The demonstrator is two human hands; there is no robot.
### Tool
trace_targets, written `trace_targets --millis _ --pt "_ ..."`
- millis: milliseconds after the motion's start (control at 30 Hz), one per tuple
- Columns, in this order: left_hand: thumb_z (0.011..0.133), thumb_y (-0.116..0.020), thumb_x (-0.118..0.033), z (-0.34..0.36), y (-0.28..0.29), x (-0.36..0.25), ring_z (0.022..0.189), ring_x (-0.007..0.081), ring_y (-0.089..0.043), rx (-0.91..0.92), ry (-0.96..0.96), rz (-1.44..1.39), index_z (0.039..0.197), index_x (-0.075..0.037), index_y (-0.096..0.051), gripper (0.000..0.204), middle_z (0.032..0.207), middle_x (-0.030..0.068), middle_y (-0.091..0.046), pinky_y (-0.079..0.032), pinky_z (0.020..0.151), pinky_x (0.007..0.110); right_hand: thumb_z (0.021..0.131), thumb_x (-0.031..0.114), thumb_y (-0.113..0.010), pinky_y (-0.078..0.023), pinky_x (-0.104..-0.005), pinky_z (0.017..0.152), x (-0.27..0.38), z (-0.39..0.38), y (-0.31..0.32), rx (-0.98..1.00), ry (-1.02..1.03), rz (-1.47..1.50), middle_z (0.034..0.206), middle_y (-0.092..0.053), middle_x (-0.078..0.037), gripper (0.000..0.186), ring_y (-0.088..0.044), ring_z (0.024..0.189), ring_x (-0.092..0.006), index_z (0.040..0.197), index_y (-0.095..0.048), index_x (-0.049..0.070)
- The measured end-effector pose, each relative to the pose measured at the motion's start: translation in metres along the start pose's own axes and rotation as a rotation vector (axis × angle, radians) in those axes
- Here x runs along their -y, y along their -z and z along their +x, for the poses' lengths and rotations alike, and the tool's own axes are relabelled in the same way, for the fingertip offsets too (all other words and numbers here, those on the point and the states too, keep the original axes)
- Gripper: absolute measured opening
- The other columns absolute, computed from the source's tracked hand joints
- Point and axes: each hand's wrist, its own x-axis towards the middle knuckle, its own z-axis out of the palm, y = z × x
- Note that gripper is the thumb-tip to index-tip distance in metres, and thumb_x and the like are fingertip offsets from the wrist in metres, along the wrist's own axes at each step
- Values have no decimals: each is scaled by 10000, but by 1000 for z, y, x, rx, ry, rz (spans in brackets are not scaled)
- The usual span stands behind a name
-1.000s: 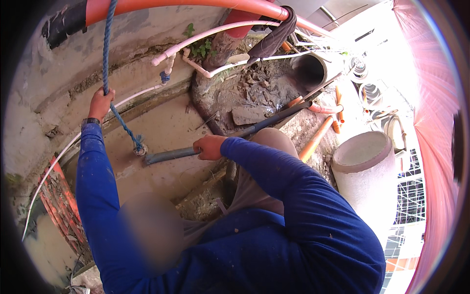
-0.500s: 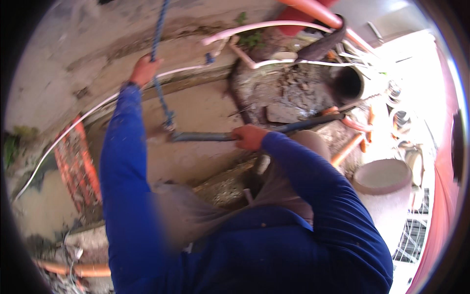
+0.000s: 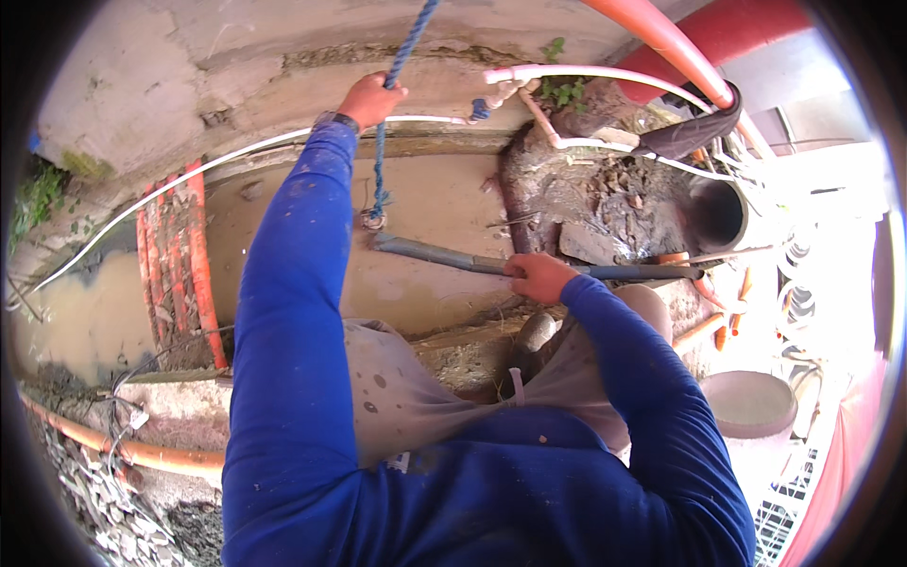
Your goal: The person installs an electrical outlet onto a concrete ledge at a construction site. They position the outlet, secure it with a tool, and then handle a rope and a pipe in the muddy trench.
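My left hand (image 3: 371, 100) is closed around a blue rope (image 3: 380, 156) that runs up out of the top of the view. Below the hand the rope hangs to a frayed knot at a small muddy piece (image 3: 374, 219). Close beside that piece is the left end of a long dark grey pipe (image 3: 435, 253); whether they touch I cannot tell. My right hand (image 3: 540, 277) grips this pipe around its middle, above my knees. The pipe lies nearly level, over a trench of brown muddy water (image 3: 425, 194).
Several orange pipes (image 3: 200, 265) cross the trench at left, and a thin white pipe (image 3: 255, 146) follows the wall. A round culvert opening (image 3: 718, 214) faces rubble at right. Nearer stands a concrete cylinder (image 3: 751, 404). Orange and red pipes (image 3: 661, 42) pass overhead at upper right.
The view has turned, so the scene sits farther right. My left hand has risen a little with the rope, and the pipe's left end has tipped upward. Both grips stay.
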Motion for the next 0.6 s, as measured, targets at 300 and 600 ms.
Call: trace_targets --millis 300,600 --pt "867 -686 -297 0 -1 -5 775 185 -605 67 4 -56 925 -65 -641 243 813 57 -654 -489 737 349 829 274 -682 -514 -449 864 -8 3 -4 14 16 -3 1002 -704 -185 356 -667 978 -378 1103 -650 50" --pt "894 -672 -254 3 -2 -2 777 141 -578 79 24 -92 927 -68 -611 199 805 16 -633 -464 744 314 840 293 -686 -511 -438 886 -10 9 -6 42 -20 -25 1034 -702 -188 368 -665 1000 -371 1116 -651 51"
